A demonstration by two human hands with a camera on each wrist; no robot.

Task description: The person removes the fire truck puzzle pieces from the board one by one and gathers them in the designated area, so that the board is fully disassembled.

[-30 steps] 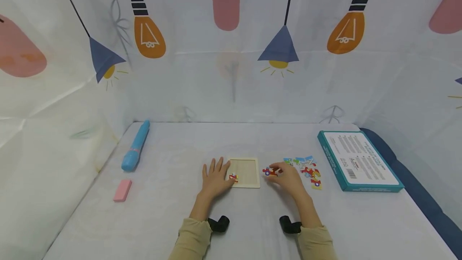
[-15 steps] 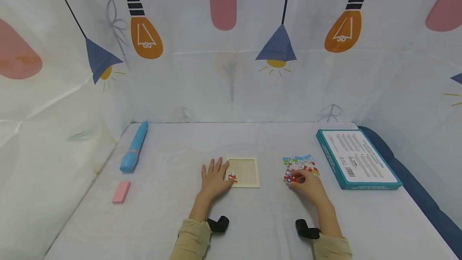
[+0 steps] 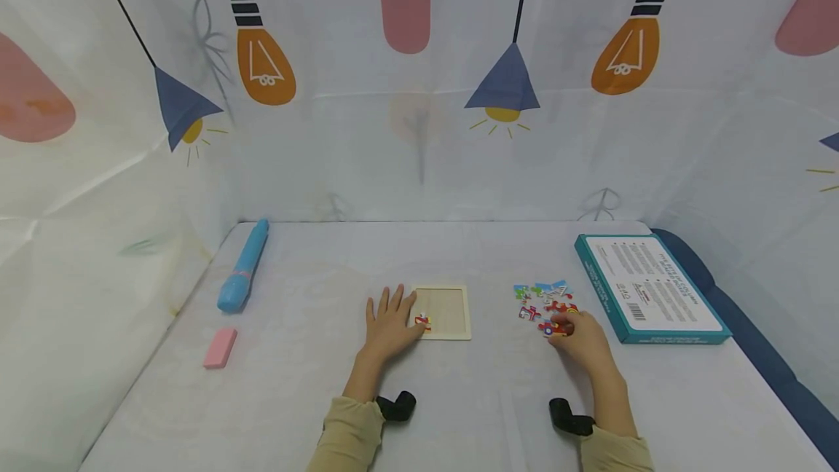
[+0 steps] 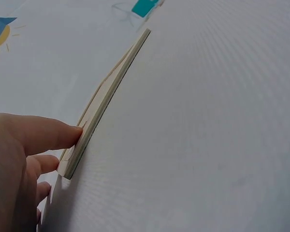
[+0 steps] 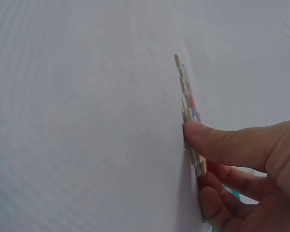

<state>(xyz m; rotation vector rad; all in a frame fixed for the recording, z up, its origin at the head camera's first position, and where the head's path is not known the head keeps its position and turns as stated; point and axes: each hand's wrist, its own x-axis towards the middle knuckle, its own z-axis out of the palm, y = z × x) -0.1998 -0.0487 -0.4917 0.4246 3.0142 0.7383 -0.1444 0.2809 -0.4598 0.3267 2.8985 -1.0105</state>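
Observation:
A shallow wooden puzzle tray lies mid-table, and one colourful puzzle piece sits in its lower left corner. My left hand rests along the tray's left side with fingers spread; in the left wrist view its thumb touches the tray's rim. To the right, my right hand pinches a red and blue puzzle piece between thumb and fingers, low over the table. Just beyond it lie several puzzle pieces, and a smaller red one lies to its left. The right fingers partly hide some pieces.
A teal-edged box with a printed white face lies at the right, past the puzzle pieces. On the left are a blue microphone-shaped object and a pink block. A white printed sheet stands behind the table.
My right hand has carried the red and blue piece rightward, from beside the tray to the loose pieces. My left hand has stayed on the tray.

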